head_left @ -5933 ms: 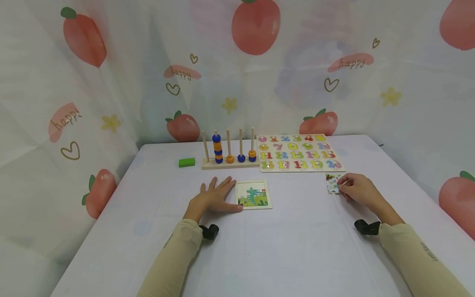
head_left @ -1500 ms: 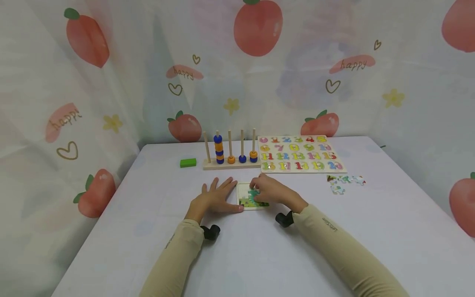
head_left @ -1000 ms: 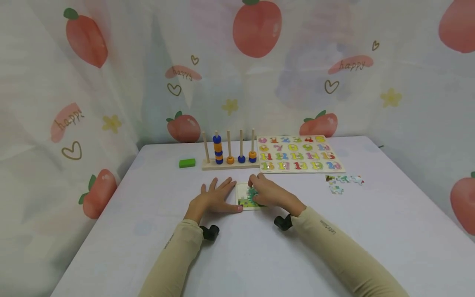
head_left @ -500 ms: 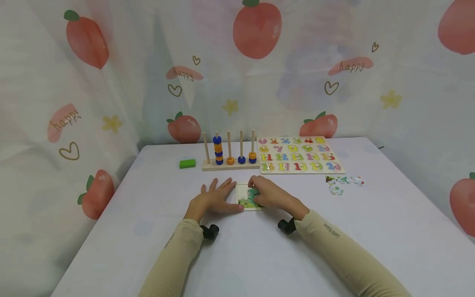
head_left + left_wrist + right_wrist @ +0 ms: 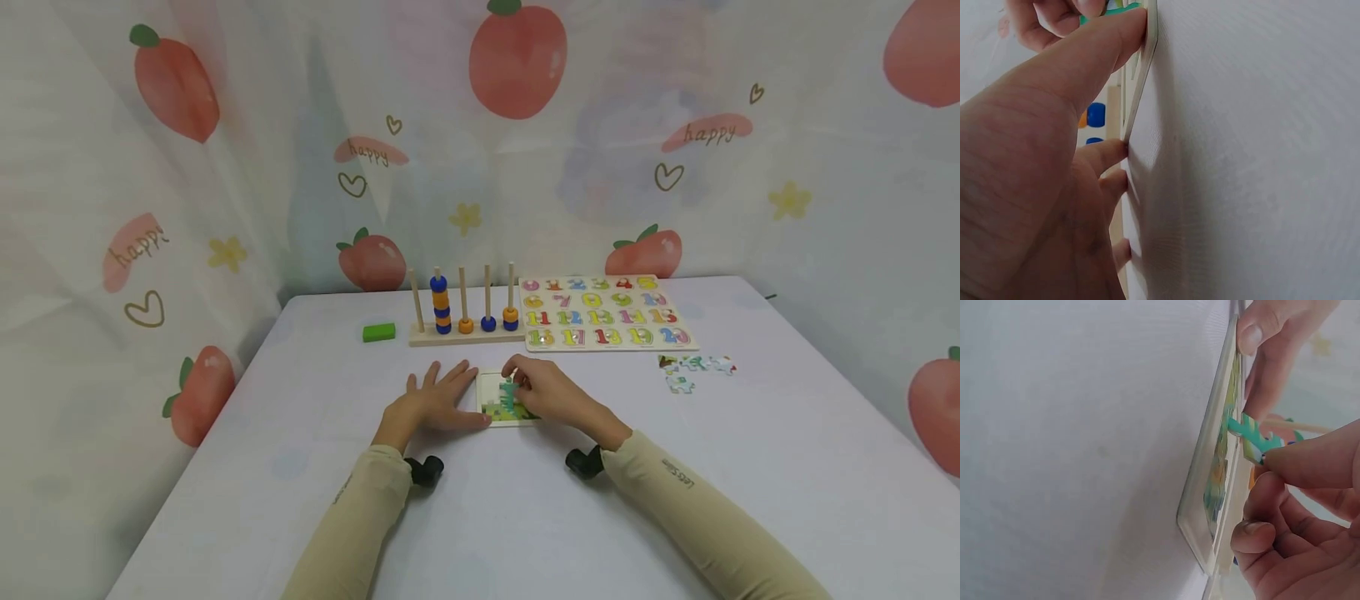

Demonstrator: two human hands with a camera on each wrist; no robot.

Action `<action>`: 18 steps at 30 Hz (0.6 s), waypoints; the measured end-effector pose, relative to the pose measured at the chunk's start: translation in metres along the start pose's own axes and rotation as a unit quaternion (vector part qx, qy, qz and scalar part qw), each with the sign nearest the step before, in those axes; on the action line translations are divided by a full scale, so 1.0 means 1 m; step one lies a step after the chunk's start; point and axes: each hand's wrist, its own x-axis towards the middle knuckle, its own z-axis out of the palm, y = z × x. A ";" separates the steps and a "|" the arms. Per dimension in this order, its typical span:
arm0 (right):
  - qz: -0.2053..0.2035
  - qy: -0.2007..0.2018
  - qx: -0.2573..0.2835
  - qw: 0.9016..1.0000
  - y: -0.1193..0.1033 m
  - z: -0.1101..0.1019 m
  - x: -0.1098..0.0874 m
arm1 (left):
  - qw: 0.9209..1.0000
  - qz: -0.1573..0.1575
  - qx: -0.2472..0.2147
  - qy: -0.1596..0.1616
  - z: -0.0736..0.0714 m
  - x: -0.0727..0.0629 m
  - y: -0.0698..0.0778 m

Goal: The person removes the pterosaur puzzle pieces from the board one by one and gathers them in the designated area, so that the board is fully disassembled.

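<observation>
As a spread left hand [image 5: 427,407] rests at the left edge of a white puzzle tray [image 5: 489,384], a right hand [image 5: 558,392] with bent fingers works over the tray's right side, seen from the head camera. Green and turquoise picture pieces fill the lower part of the tray, which lies on a white-covered table [image 5: 465,517]. To the right of the tray sit loose puzzle pieces [image 5: 693,364]; behind it stands a wooden peg rack [image 5: 467,337] threaded with blue and orange beads [image 5: 440,305]. A number board [image 5: 600,314] lies behind and to the right of the tray, a green block [image 5: 378,332] behind and to the left. Beyond the tray hangs a peach-print curtain [image 5: 420,100].

From the left wrist, the left thumb [image 5: 1110,40] presses the tray's near edge, the index fingertip meets its far corner, and the other fingers, extended, reach down to the table.

From the right wrist, the right hand pinches a turquoise puzzle piece [image 5: 1252,439] between thumb and finger, just over the tray; whether piece and tray touch cannot be told.
</observation>
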 end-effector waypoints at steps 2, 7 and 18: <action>0.002 0.007 0.005 1.000 0.000 -0.001 -0.002 | 1.000 0.002 0.001 -0.001 -0.001 -0.001 0.000; 0.005 0.019 0.012 1.000 0.001 -0.004 -0.005 | 1.000 0.011 -0.006 0.006 -0.002 -0.005 0.001; 0.032 0.044 0.019 0.998 0.005 -0.012 -0.013 | 0.999 0.026 -0.005 0.023 0.001 -0.006 -0.001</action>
